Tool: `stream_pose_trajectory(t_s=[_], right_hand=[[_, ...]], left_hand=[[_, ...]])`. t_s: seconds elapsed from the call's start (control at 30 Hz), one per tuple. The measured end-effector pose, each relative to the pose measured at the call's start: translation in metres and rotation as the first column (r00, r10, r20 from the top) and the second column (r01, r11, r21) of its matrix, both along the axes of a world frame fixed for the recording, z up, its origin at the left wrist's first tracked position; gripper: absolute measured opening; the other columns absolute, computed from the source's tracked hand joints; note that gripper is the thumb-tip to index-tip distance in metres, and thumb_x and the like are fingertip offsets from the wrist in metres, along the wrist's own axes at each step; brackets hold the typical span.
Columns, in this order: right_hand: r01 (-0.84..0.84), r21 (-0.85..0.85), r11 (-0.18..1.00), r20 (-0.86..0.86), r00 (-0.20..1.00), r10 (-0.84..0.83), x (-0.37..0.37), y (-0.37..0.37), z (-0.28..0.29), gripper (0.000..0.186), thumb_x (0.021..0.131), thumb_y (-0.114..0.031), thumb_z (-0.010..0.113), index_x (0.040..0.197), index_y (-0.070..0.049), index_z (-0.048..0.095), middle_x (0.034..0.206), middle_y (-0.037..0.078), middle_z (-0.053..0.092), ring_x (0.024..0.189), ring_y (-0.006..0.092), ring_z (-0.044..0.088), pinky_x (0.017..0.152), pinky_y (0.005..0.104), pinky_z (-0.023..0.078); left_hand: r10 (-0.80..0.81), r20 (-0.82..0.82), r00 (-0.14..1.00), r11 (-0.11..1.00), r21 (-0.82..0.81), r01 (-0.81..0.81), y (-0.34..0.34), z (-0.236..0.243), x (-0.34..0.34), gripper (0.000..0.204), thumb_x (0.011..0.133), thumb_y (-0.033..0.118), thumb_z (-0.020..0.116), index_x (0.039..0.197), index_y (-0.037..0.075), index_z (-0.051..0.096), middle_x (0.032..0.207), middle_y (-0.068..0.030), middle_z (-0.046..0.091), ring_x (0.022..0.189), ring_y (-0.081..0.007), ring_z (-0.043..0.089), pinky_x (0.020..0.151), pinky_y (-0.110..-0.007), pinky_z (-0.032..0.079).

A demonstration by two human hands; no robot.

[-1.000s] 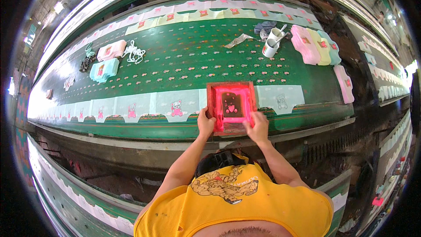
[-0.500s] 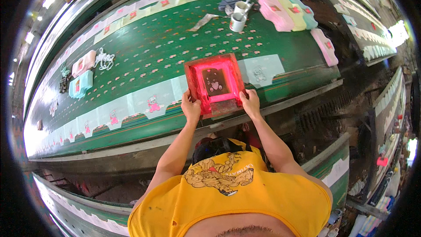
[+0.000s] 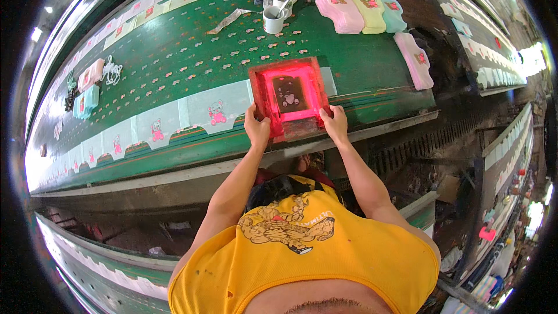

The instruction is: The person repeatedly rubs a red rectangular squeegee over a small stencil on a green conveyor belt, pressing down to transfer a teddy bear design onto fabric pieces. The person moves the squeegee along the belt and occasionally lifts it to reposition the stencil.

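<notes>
A square screen printing frame (image 3: 290, 63) with pink ink round its inner border and a dark bear stencil in the middle sits over the near row of fabric on the green table. My left hand (image 3: 256, 128) grips its near left corner, thumb on top. At the near right corner my right hand (image 3: 335, 123) holds it the same way. Left of the frame runs a row of pale mint fabric pieces (image 3: 192, 104) printed with pink bears. A corner of another mint piece (image 3: 330, 81) shows past the frame's right side; the rest of that piece is hidden.
Two white mugs (image 3: 273, 21) with sticks stand on the green table (image 3: 372, 64). Folded pink, yellow and mint stacks (image 3: 340, 14) lie at the far right, a pink pile (image 3: 414, 61) nearer. Small folded bundles (image 3: 87, 102) and white cord (image 3: 112, 70) lie left. A wooden rail (image 3: 372, 129) edges the table.
My view has shifted rightward along the table. Both hands still grip the frame, which now covers most of the mint piece that lay exposed to its right; another pink-printed bear shows uncovered on the left.
</notes>
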State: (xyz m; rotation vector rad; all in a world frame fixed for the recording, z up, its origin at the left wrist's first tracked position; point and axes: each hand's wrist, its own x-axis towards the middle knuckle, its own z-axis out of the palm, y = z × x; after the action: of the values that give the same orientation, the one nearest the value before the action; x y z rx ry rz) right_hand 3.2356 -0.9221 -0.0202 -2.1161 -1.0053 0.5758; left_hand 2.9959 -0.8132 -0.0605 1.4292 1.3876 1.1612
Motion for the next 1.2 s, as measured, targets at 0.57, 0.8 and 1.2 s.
stream_pose_trajectory(t_s=[0.57,0.8,1.2], right_hand=[[-0.139,0.004,0.990,-0.011,0.990,0.139,0.047,-0.010,-0.021,0.059,0.093,-0.042,0.070,0.124,0.008,0.061,0.123,0.022,0.059,0.116,0.0396,0.057,0.099,0.0473,0.046],[-0.725,0.101,0.681,0.355,0.666,0.656,0.006,-0.017,0.032,0.046,0.080,-0.028,0.081,0.114,-0.001,0.064,0.116,0.015,0.062,0.111,0.0343,0.059,0.096,0.0478,0.046],[-0.728,0.121,0.675,0.438,0.649,0.622,-0.007,0.011,0.010,0.025,0.079,-0.001,0.060,0.104,0.000,0.063,0.105,0.015,0.066,0.106,0.0345,0.061,0.097,0.0455,0.049]], left_hand=[[-0.034,-0.173,0.984,0.995,-0.097,0.017,0.003,-0.004,0.022,0.062,0.070,0.001,0.068,0.131,-0.003,0.060,0.121,-0.0238,0.068,0.117,-0.0362,0.065,0.103,-0.040,0.049],[-0.049,-0.226,0.973,0.997,-0.073,0.033,0.002,-0.013,0.015,0.063,0.070,0.001,0.067,0.132,-0.005,0.058,0.121,-0.0235,0.068,0.116,-0.0339,0.064,0.102,-0.038,0.048],[-0.038,-0.266,0.963,0.993,-0.114,0.008,0.001,0.000,0.017,0.062,0.070,0.003,0.071,0.131,-0.003,0.059,0.120,-0.0226,0.067,0.113,-0.0362,0.065,0.098,-0.040,0.050]])
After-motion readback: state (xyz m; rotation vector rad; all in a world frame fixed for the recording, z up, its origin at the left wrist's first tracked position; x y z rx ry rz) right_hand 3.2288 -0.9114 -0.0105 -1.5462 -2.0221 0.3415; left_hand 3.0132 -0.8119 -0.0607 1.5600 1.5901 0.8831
